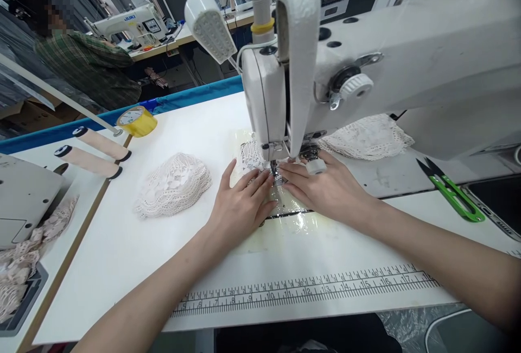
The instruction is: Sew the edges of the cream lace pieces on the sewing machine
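A white sewing machine (266, 103) stands over the table, its needle and presser foot (274, 171) between my two hands. Under the foot lies a piece of white lace fabric (251, 155), partly covered by my fingers. My left hand (242, 201) rests flat on the left side of the lace, fingers stretched out. On the right, my right hand (325, 184) lies with fingers extended by the foot, some of them partly hidden behind the machine's parts. One stack of lace pieces (175, 184) sits left of my left hand; another lace stack (366, 137) lies behind my right hand.
Green thread snips (453, 193) lie at the right beside a dark phone-like object (499, 198). Yellow tape (137, 121) and two thread cones (89, 161) are at the left. A printed ruler (305, 290) runs along the front edge. Another person (87, 62) sits at a machine behind.
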Demonstrator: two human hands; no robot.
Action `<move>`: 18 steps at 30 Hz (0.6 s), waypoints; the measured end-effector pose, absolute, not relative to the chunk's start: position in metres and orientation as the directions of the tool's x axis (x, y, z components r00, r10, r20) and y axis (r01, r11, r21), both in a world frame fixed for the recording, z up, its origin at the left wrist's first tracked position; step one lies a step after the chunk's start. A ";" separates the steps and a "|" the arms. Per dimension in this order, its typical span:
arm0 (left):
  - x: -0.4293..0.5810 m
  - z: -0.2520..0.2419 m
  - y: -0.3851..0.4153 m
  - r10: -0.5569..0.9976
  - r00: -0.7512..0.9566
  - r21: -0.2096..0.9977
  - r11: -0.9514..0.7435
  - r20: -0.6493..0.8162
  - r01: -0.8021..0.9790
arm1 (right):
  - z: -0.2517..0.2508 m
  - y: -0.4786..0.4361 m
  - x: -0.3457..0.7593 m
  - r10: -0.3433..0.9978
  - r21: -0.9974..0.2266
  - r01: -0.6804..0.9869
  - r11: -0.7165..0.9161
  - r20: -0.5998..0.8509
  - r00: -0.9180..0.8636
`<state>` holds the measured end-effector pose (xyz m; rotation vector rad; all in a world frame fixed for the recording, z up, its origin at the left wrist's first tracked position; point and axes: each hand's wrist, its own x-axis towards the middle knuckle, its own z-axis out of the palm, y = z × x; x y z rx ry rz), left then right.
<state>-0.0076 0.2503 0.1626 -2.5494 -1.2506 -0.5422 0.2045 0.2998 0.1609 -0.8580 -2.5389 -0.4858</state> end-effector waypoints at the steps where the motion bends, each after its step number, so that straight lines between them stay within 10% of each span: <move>1: -0.008 0.162 0.250 0.705 0.561 -0.058 -0.600 0.433 0.798 | 0.161 0.300 0.204 0.494 0.189 0.636 0.749 0.481 -0.724; 18: -0.020 0.172 0.254 0.727 0.537 -0.195 -0.506 0.428 0.840 | 0.168 0.296 0.206 0.434 0.169 0.588 0.791 0.522 -0.734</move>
